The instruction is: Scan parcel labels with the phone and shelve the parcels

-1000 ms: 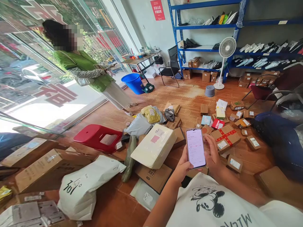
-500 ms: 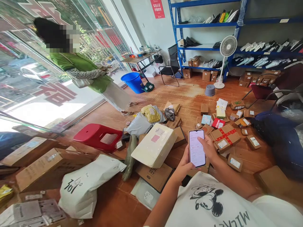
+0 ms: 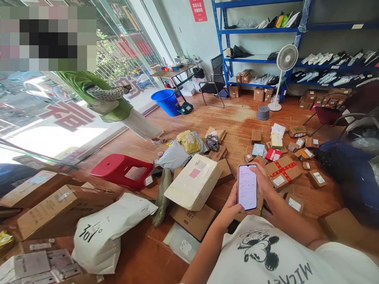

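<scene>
A smartphone (image 3: 247, 187) with a lit, mostly white screen is held upright in front of my shirt. My left hand (image 3: 231, 203) grips its lower left side, thumb on the bottom corner of the screen. Along the upper right edge, my right hand (image 3: 263, 180) is closed on the phone, its thumb by the top corner; the fingers behind are hidden. Left of the phone, a white foam box (image 3: 194, 183) rests on a brown carton (image 3: 194, 221). To the right lies a carton with red tape (image 3: 282, 172).
Parcels are strewn over the wooden floor. A white bag (image 3: 97, 232) and a red stool (image 3: 118, 167) are at left. Farther back are a blue bin (image 3: 165, 103), a fan (image 3: 287, 59) and blue shelves (image 3: 263, 30). A person in green (image 3: 112, 98) stands by the glass front.
My right thumb has shifted from over the screen toward the phone's top right corner. The person in green has moved slightly left by the glass. Both hands stay on the phone.
</scene>
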Action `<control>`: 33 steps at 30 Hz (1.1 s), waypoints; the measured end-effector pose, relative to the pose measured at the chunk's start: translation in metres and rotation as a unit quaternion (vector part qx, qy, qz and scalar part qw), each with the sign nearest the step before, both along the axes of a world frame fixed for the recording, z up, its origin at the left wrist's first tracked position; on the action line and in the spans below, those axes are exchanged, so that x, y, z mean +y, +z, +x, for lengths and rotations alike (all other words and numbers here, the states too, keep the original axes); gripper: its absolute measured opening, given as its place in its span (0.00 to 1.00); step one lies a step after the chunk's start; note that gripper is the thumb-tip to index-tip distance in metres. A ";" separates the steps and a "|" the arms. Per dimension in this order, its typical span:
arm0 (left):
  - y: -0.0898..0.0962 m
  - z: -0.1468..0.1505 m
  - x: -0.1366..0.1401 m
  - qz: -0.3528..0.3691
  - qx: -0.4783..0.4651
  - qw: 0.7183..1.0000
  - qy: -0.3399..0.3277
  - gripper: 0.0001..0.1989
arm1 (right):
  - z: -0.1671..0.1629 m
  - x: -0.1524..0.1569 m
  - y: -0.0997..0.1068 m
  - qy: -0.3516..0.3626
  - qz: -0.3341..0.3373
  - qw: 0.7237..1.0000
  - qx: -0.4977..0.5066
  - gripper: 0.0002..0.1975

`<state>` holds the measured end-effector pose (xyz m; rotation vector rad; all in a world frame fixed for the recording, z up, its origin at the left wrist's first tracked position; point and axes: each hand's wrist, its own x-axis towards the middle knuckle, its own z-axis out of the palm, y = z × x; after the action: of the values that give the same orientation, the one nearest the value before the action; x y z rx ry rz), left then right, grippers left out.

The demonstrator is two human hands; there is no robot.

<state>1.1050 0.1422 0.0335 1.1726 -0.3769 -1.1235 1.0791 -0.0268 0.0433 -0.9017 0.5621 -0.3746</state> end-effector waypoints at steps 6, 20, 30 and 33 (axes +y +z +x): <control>-0.018 0.008 0.002 0.021 -0.023 0.999 0.015 0.53 | 0.014 0.003 0.003 -0.001 -0.010 1.000 0.011 0.29; -0.038 0.036 0.030 0.036 -0.024 0.999 0.015 0.59 | 0.044 0.038 0.004 -0.008 0.020 1.000 -0.002 0.30; -0.038 0.058 0.069 -0.011 0.098 0.993 0.059 0.60 | 0.061 0.075 -0.046 0.201 0.149 0.967 -0.040 0.36; -0.034 0.063 0.079 -0.027 0.127 0.991 0.038 0.55 | 0.061 0.093 -0.063 0.237 0.209 0.946 -0.068 0.37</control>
<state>1.1677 0.2213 -0.0010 0.9740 -0.1643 -1.1719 1.1401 0.0658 -0.0195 -0.5676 0.2665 0.1196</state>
